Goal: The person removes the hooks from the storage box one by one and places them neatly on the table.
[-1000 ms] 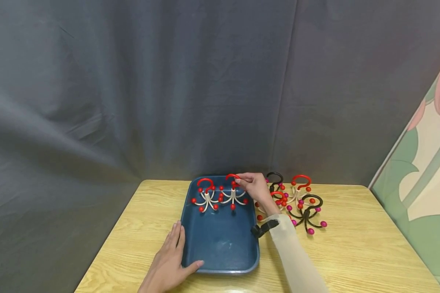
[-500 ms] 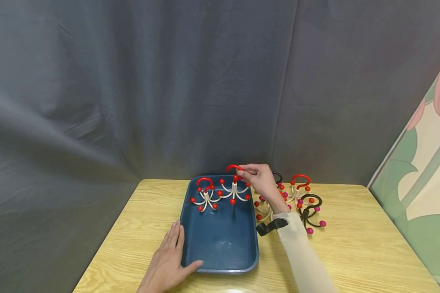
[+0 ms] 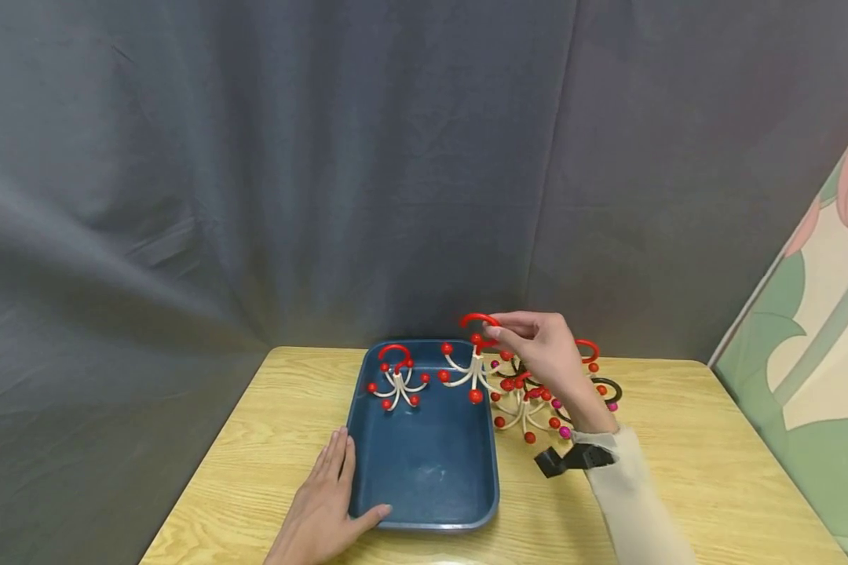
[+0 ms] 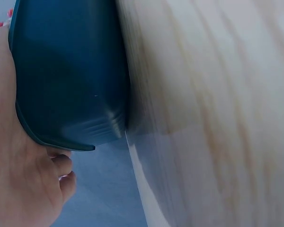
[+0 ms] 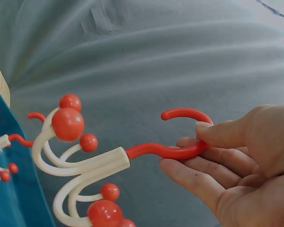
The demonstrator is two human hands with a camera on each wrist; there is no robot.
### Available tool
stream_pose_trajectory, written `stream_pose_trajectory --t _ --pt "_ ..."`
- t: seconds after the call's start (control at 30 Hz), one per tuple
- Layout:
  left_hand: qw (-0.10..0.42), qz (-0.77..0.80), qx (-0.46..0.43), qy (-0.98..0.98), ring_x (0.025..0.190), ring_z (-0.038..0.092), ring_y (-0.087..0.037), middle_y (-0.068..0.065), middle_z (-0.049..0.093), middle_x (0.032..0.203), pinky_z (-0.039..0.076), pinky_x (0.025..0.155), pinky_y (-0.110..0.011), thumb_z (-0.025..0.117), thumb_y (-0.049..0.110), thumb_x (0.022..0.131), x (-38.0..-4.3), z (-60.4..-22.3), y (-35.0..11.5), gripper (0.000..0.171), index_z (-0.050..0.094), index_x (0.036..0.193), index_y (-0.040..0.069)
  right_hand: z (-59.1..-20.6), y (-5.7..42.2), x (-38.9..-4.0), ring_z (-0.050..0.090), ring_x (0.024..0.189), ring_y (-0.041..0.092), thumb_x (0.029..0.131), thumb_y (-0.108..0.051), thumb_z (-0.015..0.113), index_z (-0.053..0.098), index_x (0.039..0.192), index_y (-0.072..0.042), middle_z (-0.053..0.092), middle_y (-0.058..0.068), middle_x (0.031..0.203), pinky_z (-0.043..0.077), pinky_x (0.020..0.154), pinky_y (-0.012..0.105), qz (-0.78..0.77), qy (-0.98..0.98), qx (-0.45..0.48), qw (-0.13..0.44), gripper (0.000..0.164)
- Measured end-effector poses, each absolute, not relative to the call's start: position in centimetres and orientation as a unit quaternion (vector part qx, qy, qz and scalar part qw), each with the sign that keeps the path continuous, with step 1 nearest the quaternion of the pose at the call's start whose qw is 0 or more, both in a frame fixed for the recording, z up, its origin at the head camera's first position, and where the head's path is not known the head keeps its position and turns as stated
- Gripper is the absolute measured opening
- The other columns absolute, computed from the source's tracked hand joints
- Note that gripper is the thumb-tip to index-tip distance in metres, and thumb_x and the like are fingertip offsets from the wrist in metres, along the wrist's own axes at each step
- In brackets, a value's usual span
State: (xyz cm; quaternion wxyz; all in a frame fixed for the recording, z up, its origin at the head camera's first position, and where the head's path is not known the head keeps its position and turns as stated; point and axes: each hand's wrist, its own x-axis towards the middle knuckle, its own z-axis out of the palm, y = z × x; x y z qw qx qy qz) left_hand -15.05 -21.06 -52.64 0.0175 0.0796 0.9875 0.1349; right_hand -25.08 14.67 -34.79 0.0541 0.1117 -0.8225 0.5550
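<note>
By its red hook, a white multi-arm hanger with red ball tips is pinched between the thumb and fingers of my right hand. It hangs above the right rim of the blue tray. Inside the tray, towards the back left, another white hanger with a red hook stands on its arms. My left hand rests at the tray's near left edge, fingers straight along the side and thumb over the front rim. The left wrist view shows that hand against the tray's wall.
Right of the tray, several hangers stand close together on the wooden table: a white one with red tips and black ones with pink tips among them. My right forearm hides part of them. A grey curtain hangs behind.
My right hand has lifted the pinched hanger from the tray's back right and moved it up and rightward to above the rim. My left hand has stayed at the tray's edge.
</note>
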Motion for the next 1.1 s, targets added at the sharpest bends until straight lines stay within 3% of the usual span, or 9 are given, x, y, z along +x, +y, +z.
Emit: stream_pose_trajectory --t 0.07,0.13,0.3,0.57,1.1 --pt "0.017 0.135 0.081 0.987 0.167 0.012 -0.033 -0.015 0.011 0.178 0.021 0.135 -0.052 0.048 0.093 0.083 -15.0 -52.6 -21.1 0.126 0.019 0.168 0.004 -34.5 15.4 -24.1 0.07 0.072 0.006 0.096 -0.03 0.078 0.079 0.121 -0.013 0.082 0.012 0.11 0.038 0.048 0.025 0.542 -0.831 0.108 0.06 0.03" --pt "0.014 0.136 0.083 0.987 0.167 0.011 -0.032 -0.014 0.011 0.178 0.022 0.135 -0.051 0.048 0.093 0.084 -15.0 -52.6 -21.1 0.126 0.019 0.168 0.003 -34.4 16.2 -23.1 0.075 0.083 0.008 0.096 -0.032 0.079 0.079 0.121 -0.013 0.082 0.012 0.109 0.043 0.052 0.025 0.532 -0.837 0.106 0.064 0.032" --pt "0.011 0.138 0.084 0.987 0.167 0.011 -0.032 -0.015 0.01 0.178 0.023 0.135 -0.052 0.049 0.092 0.084 -14.8 -52.5 -21.3 0.125 0.019 0.167 0.003 -34.6 18.0 -21.1 0.069 0.071 0.005 0.096 -0.034 0.078 0.08 0.119 -0.012 0.083 0.012 0.107 0.042 0.049 0.026 0.51 -0.85 0.11 0.076 0.032" --pt "0.021 0.138 0.074 0.988 0.167 0.012 -0.033 -0.015 0.01 0.178 0.023 0.134 -0.053 0.049 0.093 0.083 -14.9 -52.3 -21.4 0.127 0.019 0.168 0.003 -36.1 20.5 -18.3 0.078 0.09 0.002 0.098 -0.035 0.075 0.079 0.123 -0.011 0.083 0.008 0.109 0.059 0.075 0.022 0.489 -0.863 0.1 0.078 0.034" --pt "0.017 0.141 0.082 0.986 0.167 0.012 -0.032 -0.015 0.011 0.178 0.024 0.134 -0.052 0.049 0.092 0.084 -15.0 -52.6 -21.1 0.126 0.019 0.168 0.003 -40.7 22.4 -16.4 0.075 0.089 -0.004 0.097 -0.035 0.077 0.079 0.122 -0.006 0.083 0.009 0.108 0.059 0.07 0.02 0.48 -0.873 0.045 0.073 0.038"
